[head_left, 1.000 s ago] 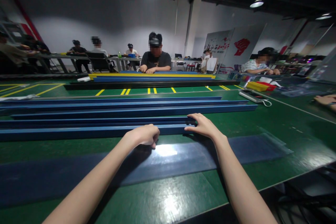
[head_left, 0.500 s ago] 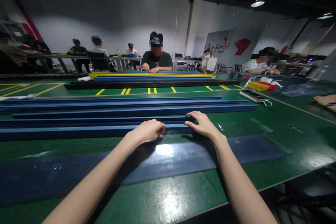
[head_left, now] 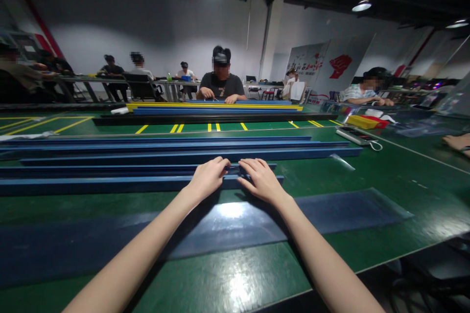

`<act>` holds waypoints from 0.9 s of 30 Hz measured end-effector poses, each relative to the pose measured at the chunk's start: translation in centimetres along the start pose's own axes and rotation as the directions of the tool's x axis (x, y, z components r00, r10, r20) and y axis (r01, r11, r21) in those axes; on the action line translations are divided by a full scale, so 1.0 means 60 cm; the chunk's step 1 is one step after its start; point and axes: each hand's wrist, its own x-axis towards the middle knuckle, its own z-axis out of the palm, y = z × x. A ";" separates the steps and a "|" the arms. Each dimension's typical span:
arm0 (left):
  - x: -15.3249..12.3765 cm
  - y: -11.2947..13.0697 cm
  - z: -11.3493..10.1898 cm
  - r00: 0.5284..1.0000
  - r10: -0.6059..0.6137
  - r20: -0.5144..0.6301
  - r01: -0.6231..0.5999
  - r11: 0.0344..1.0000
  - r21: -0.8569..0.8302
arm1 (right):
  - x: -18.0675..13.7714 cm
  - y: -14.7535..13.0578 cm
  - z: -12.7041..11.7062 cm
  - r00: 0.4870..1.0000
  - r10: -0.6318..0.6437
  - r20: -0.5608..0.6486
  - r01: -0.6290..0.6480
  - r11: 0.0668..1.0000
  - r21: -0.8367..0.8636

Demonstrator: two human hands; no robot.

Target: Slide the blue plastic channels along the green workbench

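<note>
Red fist emblem (head_left: 340, 66) on a grey panel (head_left: 358, 54), unreadable lettering (head_left: 307, 65) beside it

The front channel (head_left: 110, 186) is blue, the tabletop (head_left: 389, 168) green.

The right hand (head_left: 259, 178) has moved in nearer the left hand (head_left: 208, 177), apparently along the front blue channel (head_left: 110, 186)
</note>
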 end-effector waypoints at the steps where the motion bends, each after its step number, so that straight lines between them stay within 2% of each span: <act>1: 0.000 0.001 0.003 1.000 -0.001 -0.006 0.001 1.000 0.004 | 0.000 0.000 0.005 1.000 0.007 0.029 -0.007 1.000 -0.012; 6: 0.000 0.007 0.010 1.000 0.014 -0.024 -0.014 1.000 0.008 | 0.000 0.003 0.017 0.990 0.062 0.123 -0.055 0.997 -0.059; 18: 0.000 0.014 0.016 0.990 0.097 -0.105 -0.090 0.993 0.071 | 0.003 0.018 0.018 0.972 0.187 0.140 -0.167 0.976 -0.142; 27: -0.002 0.013 0.023 0.974 0.202 -0.101 -0.188 0.973 0.134 | -0.001 0.042 0.001 0.936 0.322 0.145 -0.300 0.941 -0.156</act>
